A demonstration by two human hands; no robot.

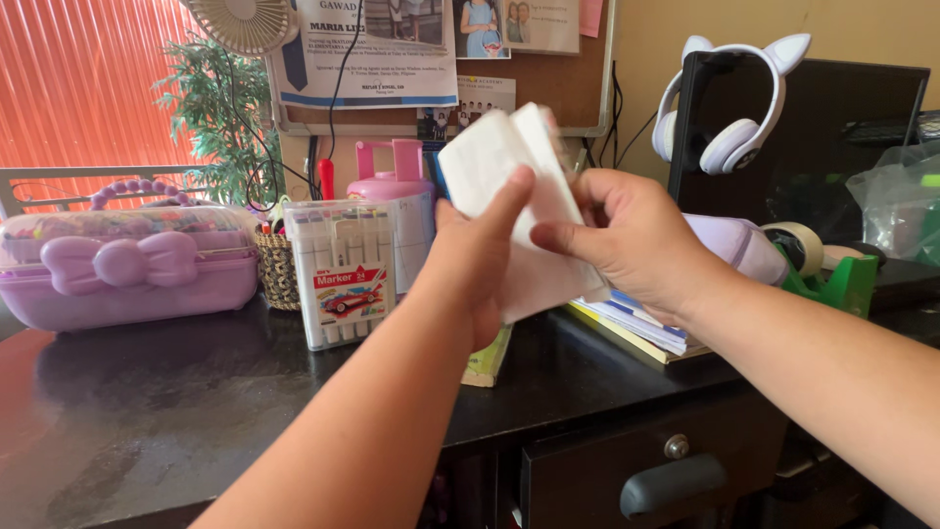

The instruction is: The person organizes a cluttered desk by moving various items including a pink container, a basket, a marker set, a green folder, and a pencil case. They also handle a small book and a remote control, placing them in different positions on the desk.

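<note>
White folded paper (519, 186), lower edge hidden behind my left hand (480, 260), held up above the dark desk (196, 392). Right hand (632, 235) pinches its right side; both hands closed on it.

I see a dark wooden desk (176, 392) with a drawer (656, 470) near right. Far behind, a cork board (578, 93) hangs on a yellowish wall (666, 39); red blinds (78, 88) glow with daylight at far left.

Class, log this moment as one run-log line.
left hand: holds white folded paper | right hand: pinches same paper | below: dark desk
</note>
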